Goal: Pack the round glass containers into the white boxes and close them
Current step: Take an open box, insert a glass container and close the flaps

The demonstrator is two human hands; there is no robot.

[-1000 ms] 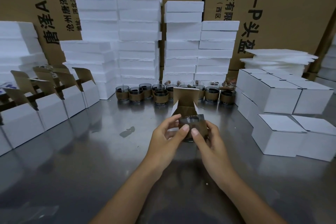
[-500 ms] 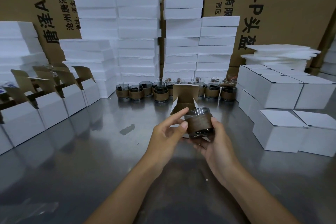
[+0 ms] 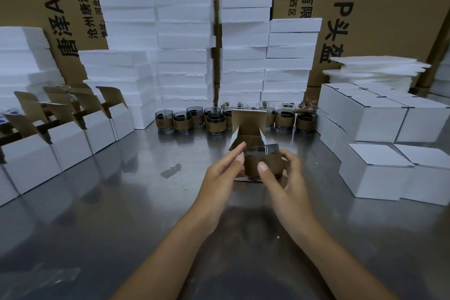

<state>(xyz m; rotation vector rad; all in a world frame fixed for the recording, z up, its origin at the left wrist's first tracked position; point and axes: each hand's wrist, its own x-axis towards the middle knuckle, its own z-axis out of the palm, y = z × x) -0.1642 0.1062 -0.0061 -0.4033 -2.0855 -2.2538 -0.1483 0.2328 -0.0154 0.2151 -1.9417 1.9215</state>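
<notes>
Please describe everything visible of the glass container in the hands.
The glass container is round, of dark glass, with a brown band around its body and a bare rim above. It is roughly upright, before the open white box. The right hand grips it; the left hand touches its side with straight fingers.

Only two arms show at the near edge, the left forearm (image 3: 170, 251) and right forearm (image 3: 341, 248), both bare as far as they can be seen. The left hand (image 3: 222, 175) and right hand (image 3: 285, 179) are bare as well, with short, plain fingernails.
</notes>
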